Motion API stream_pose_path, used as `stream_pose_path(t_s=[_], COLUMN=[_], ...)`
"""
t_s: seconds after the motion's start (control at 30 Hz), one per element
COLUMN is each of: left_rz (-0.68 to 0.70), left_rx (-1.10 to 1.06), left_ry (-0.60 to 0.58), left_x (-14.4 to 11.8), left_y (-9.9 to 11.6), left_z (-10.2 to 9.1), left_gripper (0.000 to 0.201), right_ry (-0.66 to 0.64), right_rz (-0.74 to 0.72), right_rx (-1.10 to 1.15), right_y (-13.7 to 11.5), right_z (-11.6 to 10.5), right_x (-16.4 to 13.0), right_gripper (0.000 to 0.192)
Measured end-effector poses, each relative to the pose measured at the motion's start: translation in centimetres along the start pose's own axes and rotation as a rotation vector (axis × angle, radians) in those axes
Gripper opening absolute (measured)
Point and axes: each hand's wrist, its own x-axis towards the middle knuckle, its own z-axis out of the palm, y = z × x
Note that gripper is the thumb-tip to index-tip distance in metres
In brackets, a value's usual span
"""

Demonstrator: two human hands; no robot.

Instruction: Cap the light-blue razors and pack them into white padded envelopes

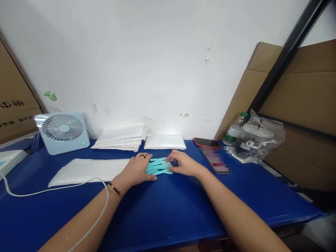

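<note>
A long, flat white packet (pixel 91 169) lies on the blue table. My left hand (pixel 138 168) is closed over its right end, fingers along the far edge and thumb at the near edge. Turquoise strips (pixel 159 166) stretch in a loose, crisscross bundle between my two hands. Where they meet the packet is hidden under my left hand. At the right end of the strips, my right hand (pixel 181 162) has its thumb and fingers curled round them in a pinch.
Behind are a stack of white packets (pixel 119 136) and a single folded one (pixel 165 141). A blue fan (pixel 63 133) stands left; a white cable (pixel 65 187) crosses my left forearm. Two phones (pixel 207 142), a bottle (pixel 235 129) and a bagged container (pixel 256 140) are right.
</note>
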Motion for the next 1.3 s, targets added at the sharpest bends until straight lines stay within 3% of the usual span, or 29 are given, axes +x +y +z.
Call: stream_pose_path(t_s=[0.07, 0.13, 0.23, 0.37, 0.47, 0.57, 0.63, 0.73, 0.83, 0.9, 1.03, 1.17, 1.23, 1.3], left_rz=[0.020, 0.065, 0.094, 0.087, 0.093, 0.075, 0.018, -0.052, -0.084, -0.091, -0.019, 0.217, 0.344, 0.425], left_rx=[-0.001, 0.004, 0.067, 0.137, 0.154, 0.189, 0.204, 0.200, 0.208, 0.227, 0.250, 0.317, 0.340, 0.356], left_ry=[-0.056, -0.082, -0.062, -0.079, -0.067, -0.011, -0.012, -0.006, 0.035, 0.051, 0.086, 0.102, 0.083, 0.078], left_x=[-0.1, -0.1, -0.1, 0.1, 0.2, 0.2, 0.3, 0.4, 0.3, 0.2, 0.1, -0.1, -0.3, -0.5], left_y=[0.1, 0.5, 1.4, 2.2, 2.5, 2.7, 2.9, 3.2, 3.5, 3.5, 3.3, 4.1, 4.7, 5.3], left_z=[0.1, 0.0, 0.3, 1.2, 1.5, 1.2, 0.7, 0.1, -0.1, -0.1, -0.3, -0.8, -1.0, -1.1], left_gripper=[0.069, 0.049, 0.025, 0.019, 0.019, 0.022, 0.023, 0.022, 0.022, 0.024, 0.024, 0.017, 0.012, 0.011], right_ry=[0.006, -0.022, -0.110, -0.188, -0.188, -0.099, -0.047, 0.033, 0.211, 0.261, 0.071, -0.327, -0.535, -0.639], right_rz=[-0.027, -0.041, -0.035, -0.016, 0.003, 0.034, 0.032, 0.040, 0.144, 0.173, 0.179, 0.358, 0.398, 0.427], right_rx=[-0.049, -0.109, -0.216, -0.382, -0.469, -0.466, -0.355, -0.016, 0.321, 0.459, 0.623, 0.941, 1.045, 1.063], right_y=[-0.3, -0.6, -1.2, -2.1, -2.7, -3.2, -3.4, -3.6, -4.2, -4.7, -5.1, -4.1, -3.8, -4.0], right_z=[0.4, 0.8, 1.5, 2.2, 2.5, 2.1, 1.4, 0.5, 0.9, 1.5, 1.6, 0.8, 0.9, 1.3], right_x=[0.1, 0.4, 0.9, 1.3, 1.4, 1.2, 0.9, 0.5, 0.8, 1.2, 1.4, 0.8, 0.6, 0.5], right_gripper=[0.060, 0.075, 0.053, 0.025, 0.022, 0.024, 0.025, 0.035, 0.036, 0.035, 0.034, 0.043, 0.039, 0.030])
